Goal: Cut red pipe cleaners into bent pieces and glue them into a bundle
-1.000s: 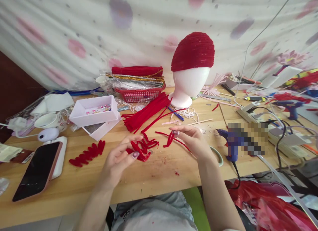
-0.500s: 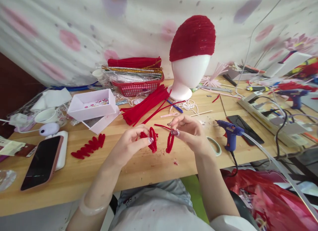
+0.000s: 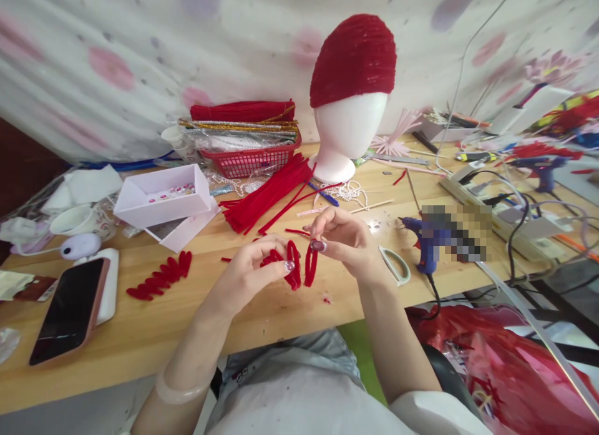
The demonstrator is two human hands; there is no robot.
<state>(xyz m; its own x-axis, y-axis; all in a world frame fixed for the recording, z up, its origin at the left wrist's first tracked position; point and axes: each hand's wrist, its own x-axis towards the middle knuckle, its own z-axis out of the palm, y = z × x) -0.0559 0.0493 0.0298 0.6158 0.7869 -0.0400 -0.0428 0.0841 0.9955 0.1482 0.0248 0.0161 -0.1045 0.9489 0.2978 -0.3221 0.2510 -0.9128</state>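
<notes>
My left hand (image 3: 253, 265) is closed on a bunch of red pipe-cleaner loops (image 3: 291, 268), held above the wooden table (image 3: 281, 310). My right hand (image 3: 344, 238) pinches a single red pipe-cleaner loop (image 3: 311, 264), hanging down right beside the left hand's bunch. The two hands almost touch over the table's front middle. A row of finished red loops (image 3: 160, 276) lies on the table to the left. A pile of straight red pipe cleaners (image 3: 266, 198) lies behind the hands.
A white foam head (image 3: 349, 132) wears a red cap (image 3: 353, 59). A red basket (image 3: 250, 160), a white box (image 3: 161, 198), a phone (image 3: 70, 310), scissors (image 3: 395, 266) and a blue glue gun (image 3: 423, 241) with cables surround the hands.
Both hands have risen off the table and drawn together. The left hand's bunch of loops, first low near the tabletop, now stands upright next to the right hand's loop.
</notes>
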